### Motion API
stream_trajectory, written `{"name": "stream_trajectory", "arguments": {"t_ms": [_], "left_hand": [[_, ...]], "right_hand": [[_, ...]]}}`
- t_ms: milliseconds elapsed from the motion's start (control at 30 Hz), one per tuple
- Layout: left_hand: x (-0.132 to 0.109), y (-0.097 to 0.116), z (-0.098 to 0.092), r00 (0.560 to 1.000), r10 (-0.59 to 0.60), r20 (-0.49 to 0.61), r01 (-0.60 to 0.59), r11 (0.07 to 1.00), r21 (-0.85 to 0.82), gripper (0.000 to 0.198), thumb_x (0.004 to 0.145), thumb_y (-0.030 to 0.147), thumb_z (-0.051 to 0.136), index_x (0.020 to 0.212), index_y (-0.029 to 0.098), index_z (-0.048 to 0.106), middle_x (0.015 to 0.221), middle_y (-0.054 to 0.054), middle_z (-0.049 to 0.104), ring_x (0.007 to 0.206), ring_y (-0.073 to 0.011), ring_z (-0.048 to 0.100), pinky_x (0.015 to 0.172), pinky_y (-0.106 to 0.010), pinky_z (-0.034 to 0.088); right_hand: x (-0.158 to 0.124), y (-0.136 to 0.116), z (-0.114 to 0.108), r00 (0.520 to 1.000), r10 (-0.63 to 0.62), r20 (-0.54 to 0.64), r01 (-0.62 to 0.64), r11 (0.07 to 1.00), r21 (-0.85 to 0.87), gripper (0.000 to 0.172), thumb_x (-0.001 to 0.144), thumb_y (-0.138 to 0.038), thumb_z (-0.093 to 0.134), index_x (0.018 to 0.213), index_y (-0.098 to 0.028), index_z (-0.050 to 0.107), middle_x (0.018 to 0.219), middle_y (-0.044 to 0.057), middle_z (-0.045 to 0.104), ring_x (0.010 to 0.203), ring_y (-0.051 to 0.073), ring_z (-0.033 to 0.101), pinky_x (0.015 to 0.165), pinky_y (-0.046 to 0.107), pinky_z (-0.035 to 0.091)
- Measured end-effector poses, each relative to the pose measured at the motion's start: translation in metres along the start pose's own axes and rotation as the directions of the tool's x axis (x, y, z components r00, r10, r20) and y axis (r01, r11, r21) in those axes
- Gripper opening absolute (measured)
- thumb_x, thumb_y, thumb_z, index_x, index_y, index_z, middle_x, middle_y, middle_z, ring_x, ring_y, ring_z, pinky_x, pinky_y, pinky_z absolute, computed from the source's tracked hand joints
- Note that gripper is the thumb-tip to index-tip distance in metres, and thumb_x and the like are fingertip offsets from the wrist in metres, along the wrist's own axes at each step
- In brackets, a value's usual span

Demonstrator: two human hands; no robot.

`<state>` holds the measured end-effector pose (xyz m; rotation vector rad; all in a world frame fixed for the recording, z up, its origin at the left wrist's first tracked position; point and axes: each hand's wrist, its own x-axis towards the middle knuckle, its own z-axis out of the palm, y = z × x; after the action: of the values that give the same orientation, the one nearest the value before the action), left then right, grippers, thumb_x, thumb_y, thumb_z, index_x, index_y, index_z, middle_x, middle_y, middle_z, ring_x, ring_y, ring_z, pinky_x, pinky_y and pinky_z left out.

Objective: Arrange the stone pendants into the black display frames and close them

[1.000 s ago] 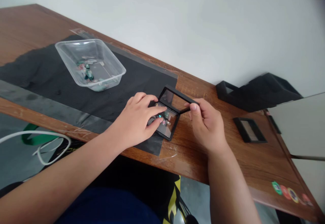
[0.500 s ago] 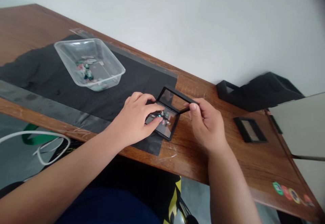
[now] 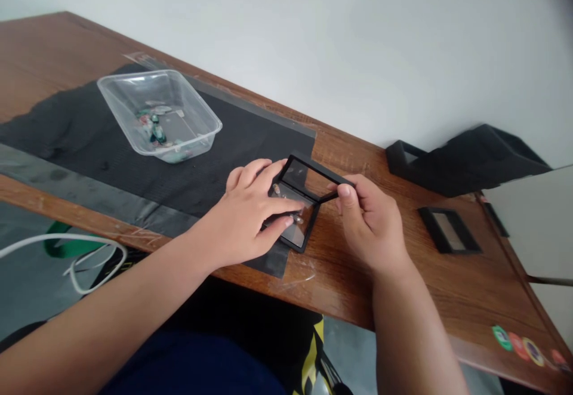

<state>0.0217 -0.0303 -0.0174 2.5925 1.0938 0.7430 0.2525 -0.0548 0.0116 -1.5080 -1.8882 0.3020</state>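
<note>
A black hinged display frame (image 3: 308, 237) with clear film lies tilted open on the table, partly over the black sheet. My right hand (image 3: 371, 222) is closed on the corner of its raised half, thumb on the near side. My left hand (image 3: 250, 213) reaches over the lower half. Its thumb and index finger close about a small shiny piece (image 3: 296, 219) at the film, while the other fingers stretch toward the hinge. Another small shiny piece (image 3: 276, 189) shows on the film beside these fingers. My left hand hides part of the lower half.
A clear plastic tub (image 3: 210, 135) with several small colourful pieces stands on the black sheet (image 3: 250, 132). On the right are a black open box (image 3: 465, 159), another black frame (image 3: 430, 228) and round stickers (image 3: 517, 345). A white cable (image 3: 119, 264) hangs below the table edge.
My left hand has shifted slightly right over the film, its middle finger now reaching toward the hinge. My right hand keeps its grip on the raised half.
</note>
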Motion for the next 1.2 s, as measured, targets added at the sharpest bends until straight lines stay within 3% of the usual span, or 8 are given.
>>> {"name": "stream_trajectory", "arguments": {"t_ms": [133,267,467,700,833,1000,1200], "left_hand": [[-0.0011,0.0007,-0.0008,1.000,0.009,-0.023,-0.009,1.000,0.016,0.036,0.098,0.025,0.057,0.125,0.041,0.072,0.163,-0.009,0.033,0.146,-0.0428,0.028,0.107,-0.067,0.031],[-0.0037,-0.0002,-0.0005,0.998,0.029,-0.062,-0.029,1.000,0.002,0.031,0.096,0.024,0.059,0.115,0.040,0.078,0.165,-0.007,0.031,0.148,-0.0434,0.027,0.108,-0.068,0.029],[-0.0048,-0.0018,-0.0007,0.999,0.031,-0.010,-0.032,0.999,-0.017,0.034,0.091,0.019,0.060,0.114,0.036,0.078,0.165,-0.007,0.030,0.152,-0.0461,0.018,0.112,-0.070,0.025],[-0.0031,0.0000,-0.0005,1.000,-0.021,0.019,0.021,1.000,-0.009,0.032,0.100,0.037,0.053,0.125,0.034,0.073,0.160,-0.014,0.038,0.151,-0.0449,0.023,0.111,-0.069,0.027],[-0.0032,-0.0004,0.0008,0.999,-0.048,-0.012,0.048,0.999,-0.013,0.032,0.102,0.039,0.051,0.124,0.033,0.072,0.157,-0.012,0.043,0.150,-0.0411,0.026,0.114,-0.066,0.027],[-0.0027,0.0000,0.0020,0.999,-0.048,-0.002,0.048,0.999,-0.014,0.046,0.100,0.045,0.052,0.142,0.027,0.059,0.155,-0.015,0.045,0.148,-0.0384,0.029,0.115,-0.063,0.029],[-0.0002,0.0013,0.0029,0.998,-0.036,0.052,0.035,0.999,0.021,0.044,0.098,0.048,0.054,0.135,0.027,0.065,0.155,-0.018,0.042,0.148,-0.0407,0.029,0.112,-0.062,0.032]], "right_hand": [[0.0001,0.0006,-0.0002,1.000,-0.005,0.002,0.005,1.000,-0.001,0.024,0.104,-0.040,0.050,0.098,-0.022,0.065,0.069,-0.002,0.060,0.060,0.013,0.055,0.059,0.028,0.040],[0.0002,0.0006,-0.0009,1.000,-0.005,0.001,0.005,1.000,-0.003,0.025,0.104,-0.040,0.049,0.097,-0.022,0.065,0.069,-0.002,0.059,0.060,0.013,0.054,0.059,0.027,0.040],[0.0009,-0.0002,-0.0011,1.000,-0.009,0.005,0.010,1.000,-0.016,0.025,0.104,-0.040,0.050,0.097,-0.022,0.065,0.068,-0.002,0.059,0.060,0.012,0.054,0.058,0.026,0.040],[0.0008,-0.0002,-0.0005,1.000,-0.017,0.010,0.017,1.000,0.005,0.024,0.104,-0.040,0.050,0.096,-0.022,0.064,0.069,-0.003,0.059,0.060,0.012,0.054,0.059,0.025,0.040],[0.0002,-0.0002,-0.0005,1.000,-0.007,0.013,0.007,1.000,-0.001,0.024,0.104,-0.040,0.050,0.097,-0.023,0.065,0.068,-0.003,0.059,0.059,0.012,0.053,0.058,0.026,0.040],[0.0000,-0.0011,-0.0012,1.000,-0.008,0.018,0.008,1.000,0.006,0.023,0.104,-0.040,0.050,0.098,-0.023,0.065,0.068,-0.003,0.059,0.059,0.012,0.054,0.058,0.025,0.040],[-0.0004,0.0000,-0.0003,1.000,-0.002,0.013,0.002,1.000,0.003,0.023,0.105,-0.039,0.049,0.097,-0.023,0.064,0.069,-0.003,0.059,0.060,0.012,0.054,0.059,0.027,0.040]]}}
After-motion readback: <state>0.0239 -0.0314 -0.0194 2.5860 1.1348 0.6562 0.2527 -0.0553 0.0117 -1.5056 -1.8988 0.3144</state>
